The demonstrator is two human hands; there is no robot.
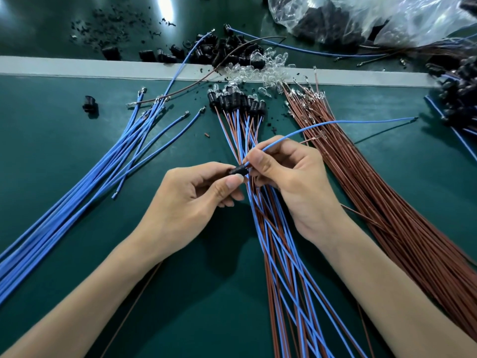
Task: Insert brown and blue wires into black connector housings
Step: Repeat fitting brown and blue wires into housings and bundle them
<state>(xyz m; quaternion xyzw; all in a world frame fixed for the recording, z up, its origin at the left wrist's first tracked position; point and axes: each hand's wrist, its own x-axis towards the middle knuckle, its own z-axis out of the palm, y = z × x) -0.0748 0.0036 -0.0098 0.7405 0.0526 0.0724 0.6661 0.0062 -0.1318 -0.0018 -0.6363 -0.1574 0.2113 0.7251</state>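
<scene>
Above the green counter [64, 164], my left hand [196, 195] pinches a small black housing [238, 170] between thumb and forefinger. My right hand [291, 177] pinches a blue wire [322, 125] right at the housing's end, and the wire arches away to the right. Both hands hover over a bundle of paired wires [278, 241] capped in black. Loose blue wires [90, 182] fan out at left, brown wires [387, 202] lie at right, and clear bulbs [258, 68] sit heaped near a plastic bag [374, 16].

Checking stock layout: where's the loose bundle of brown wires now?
Head view, right side: the loose bundle of brown wires lies on the green mat just right of the right hand.
</scene>
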